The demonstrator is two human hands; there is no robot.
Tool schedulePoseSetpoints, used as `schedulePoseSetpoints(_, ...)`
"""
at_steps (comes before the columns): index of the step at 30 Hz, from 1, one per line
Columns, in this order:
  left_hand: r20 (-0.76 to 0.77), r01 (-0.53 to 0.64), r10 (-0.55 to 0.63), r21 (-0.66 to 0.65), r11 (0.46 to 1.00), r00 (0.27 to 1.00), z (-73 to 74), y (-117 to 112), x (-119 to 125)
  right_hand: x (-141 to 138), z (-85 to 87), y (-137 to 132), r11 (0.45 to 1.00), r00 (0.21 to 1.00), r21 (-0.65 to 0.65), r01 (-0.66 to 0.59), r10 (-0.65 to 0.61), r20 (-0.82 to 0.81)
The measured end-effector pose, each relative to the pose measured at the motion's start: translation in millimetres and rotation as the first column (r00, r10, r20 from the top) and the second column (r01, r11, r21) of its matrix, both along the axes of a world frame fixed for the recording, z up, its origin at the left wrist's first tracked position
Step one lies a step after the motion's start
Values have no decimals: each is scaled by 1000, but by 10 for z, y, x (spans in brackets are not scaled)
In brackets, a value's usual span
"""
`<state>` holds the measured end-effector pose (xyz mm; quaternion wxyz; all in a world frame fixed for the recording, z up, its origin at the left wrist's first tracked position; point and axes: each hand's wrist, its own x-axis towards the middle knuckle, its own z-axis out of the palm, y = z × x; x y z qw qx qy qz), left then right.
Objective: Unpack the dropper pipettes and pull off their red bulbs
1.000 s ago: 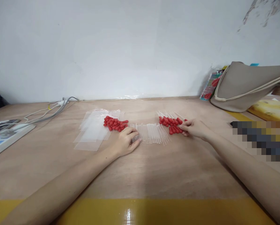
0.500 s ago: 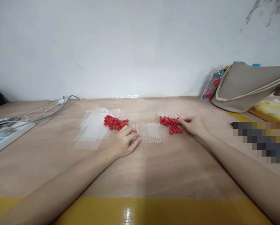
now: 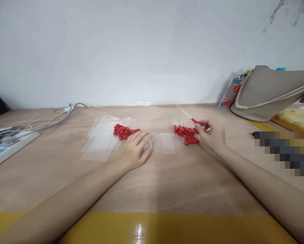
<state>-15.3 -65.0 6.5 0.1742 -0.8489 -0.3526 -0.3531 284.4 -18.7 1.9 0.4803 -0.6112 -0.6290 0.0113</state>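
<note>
My right hand (image 3: pixel 211 135) pinches a dropper with a red rubber bulb (image 3: pixel 194 120); its thin clear tube points away to the upper left. Just left of that hand lies a group of assembled droppers (image 3: pixel 184 130), red bulbs toward me and tubes pointing back, with several more red bulbs in front. My left hand (image 3: pixel 137 150) rests open beside the left end of a row of loose clear tubes (image 3: pixel 164 143), fingers apart. Behind it sits a heap of loose red rubber bulbs (image 3: pixel 122 131), on the edge of clear plastic bags (image 3: pixel 98 140).
A white power strip (image 3: pixel 13 150) with cables stands at the left. At the back right are a grey-beige bag (image 3: pixel 266 95) and a clear package (image 3: pixel 232 89) with red items. Yellow tape (image 3: pixel 116 227) covers the table's front edge. A pixelated patch hides something at the right.
My right hand has lifted a dropper from the right group and tilted it, so its tube shows. My left hand's fingers have risen and straightened over the tubes.
</note>
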Motion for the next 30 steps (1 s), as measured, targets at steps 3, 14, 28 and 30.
schedulePoseSetpoints(3, -44, -45, 47, 52, 998, 998, 2, 7, 8, -252, -17, -176, 946, 954, 135, -294, 280, 109)
schedulePoseSetpoints(14, -175, 102, -84, 100, 990, 981, 35, -44, 72, -735, -77, -488, 776, 771, 159, -611, 536, 344)
schedulePoseSetpoints(28, -215, 256, -239, 55, 965, 947, -16, -62, 120, -835, -117, -474, 641, 599, 188, -744, 516, 613)
schedulePoseSetpoints(30, -209, 267, -251, 50, 962, 945, -21, -63, 118, -822, -101, -474, 638, 590, 189, -747, 503, 631)
